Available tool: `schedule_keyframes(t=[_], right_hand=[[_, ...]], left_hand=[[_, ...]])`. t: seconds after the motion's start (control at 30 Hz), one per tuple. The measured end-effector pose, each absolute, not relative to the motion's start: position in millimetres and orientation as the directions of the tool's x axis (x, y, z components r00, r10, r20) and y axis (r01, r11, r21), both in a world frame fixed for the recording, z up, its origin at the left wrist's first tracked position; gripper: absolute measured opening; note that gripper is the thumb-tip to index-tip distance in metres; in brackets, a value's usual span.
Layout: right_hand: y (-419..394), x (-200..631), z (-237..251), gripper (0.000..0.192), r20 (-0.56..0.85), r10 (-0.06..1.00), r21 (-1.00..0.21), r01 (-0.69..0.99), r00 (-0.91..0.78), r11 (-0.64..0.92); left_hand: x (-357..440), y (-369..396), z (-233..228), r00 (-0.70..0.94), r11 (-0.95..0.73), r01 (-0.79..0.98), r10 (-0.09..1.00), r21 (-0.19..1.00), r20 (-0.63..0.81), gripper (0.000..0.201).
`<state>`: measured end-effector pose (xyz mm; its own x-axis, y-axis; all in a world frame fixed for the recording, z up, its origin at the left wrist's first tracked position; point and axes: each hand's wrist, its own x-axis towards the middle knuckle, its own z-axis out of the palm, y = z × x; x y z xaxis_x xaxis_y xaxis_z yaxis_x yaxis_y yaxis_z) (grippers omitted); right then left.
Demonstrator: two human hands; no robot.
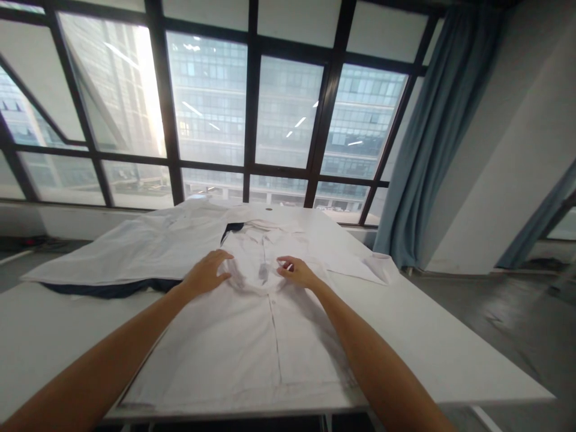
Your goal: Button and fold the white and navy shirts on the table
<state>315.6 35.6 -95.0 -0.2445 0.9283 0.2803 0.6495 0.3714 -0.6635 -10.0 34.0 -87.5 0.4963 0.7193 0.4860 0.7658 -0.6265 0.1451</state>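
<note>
A white button-up shirt (252, 336) lies spread on the table in front of me, its button placket running down the middle and its hem near the table's front edge. My left hand (207, 273) is at the shirt's upper left, thumb and fingers curved around a bit of its cloth. Across from it, my right hand (297, 272) pinches the cloth at the upper right with curled fingers. Between both hands the fabric is raised and bunched, with a small greyish patch showing. The exact grip of the fingertips is hard to see.
More white garments (135, 246) lie on the left of the white table (418, 348), with a dark cloth (112, 289) beneath them. A sleeve (364, 267) stretches to the right. Behind the table are windows (288, 114) and a blue curtain (432, 144).
</note>
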Motion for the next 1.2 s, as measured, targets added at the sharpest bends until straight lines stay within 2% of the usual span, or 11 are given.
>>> schedule_keyframes(t=[0.07, 0.2, 0.3, 0.47, 0.53, 0.63, 0.77, 0.87, 1.0, 1.1, 1.2], right_hand=[[37, 319, -90, 0.029, 0.327, 0.916, -0.689, 0.605, -0.231, 0.399], [38, 338, -75, 0.024, 0.424, 0.903, -0.730, 0.560, -0.077, 0.391], [33, 360, -66, 0.021, 0.440, 0.897, -0.609, 0.724, -0.031, 0.323], [26, 385, -65, 0.040, 0.037, 0.982, -0.289, 0.939, -0.183, 0.186], [28, 385, -71, 0.042, 0.022, 0.971, -0.256, 0.938, -0.238, 0.236], [37, 378, -85, 0.047, 0.206, 0.928, -0.307, 0.880, -0.309, 0.361], [47, 371, -103, 0.074, 0.359, 0.875, -0.428, 0.776, -0.325, 0.464], [50, 370, -109, 0.056, 0.391, 0.833, -0.415, 0.732, -0.392, 0.540], [49, 369, -101, 0.019, 0.433, 0.814, -0.475, 0.669, -0.387, 0.571], [44, 370, -85, 0.026, 0.360, 0.881, -0.647, 0.597, -0.308, 0.474], [35, 370, -70, 0.036, 0.288, 0.936, -0.797, 0.492, -0.200, 0.351]], left_hand=[[-19, 38, -89, 0.404, -0.505, 0.856, 0.786, 0.109, 0.469, 0.047], [-32, 45, -95, 0.291, -0.356, 0.929, 0.869, 0.097, 0.400, 0.054], [-35, 50, -101, 0.281, -0.334, 0.937, 0.891, 0.097, 0.358, 0.054], [-38, 56, -104, 0.266, -0.295, 0.953, 0.926, 0.071, 0.269, 0.040], [-39, 59, -105, 0.257, -0.286, 0.955, 0.932, 0.083, 0.256, 0.038], [-39, 65, -109, 0.234, -0.292, 0.943, 0.924, 0.161, 0.303, 0.051], [-37, 73, -111, 0.214, -0.336, 0.900, 0.895, 0.276, 0.391, 0.051], [-36, 72, -107, 0.204, -0.337, 0.891, 0.896, 0.304, 0.394, 0.039], [-33, 64, -95, 0.209, -0.322, 0.926, 0.873, 0.198, 0.441, 0.029], [-26, 56, -86, 0.315, -0.422, 0.903, 0.778, 0.081, 0.544, 0.029], [-17, 50, -82, 0.573, -0.643, 0.765, 0.644, -0.049, 0.507, 0.020]])
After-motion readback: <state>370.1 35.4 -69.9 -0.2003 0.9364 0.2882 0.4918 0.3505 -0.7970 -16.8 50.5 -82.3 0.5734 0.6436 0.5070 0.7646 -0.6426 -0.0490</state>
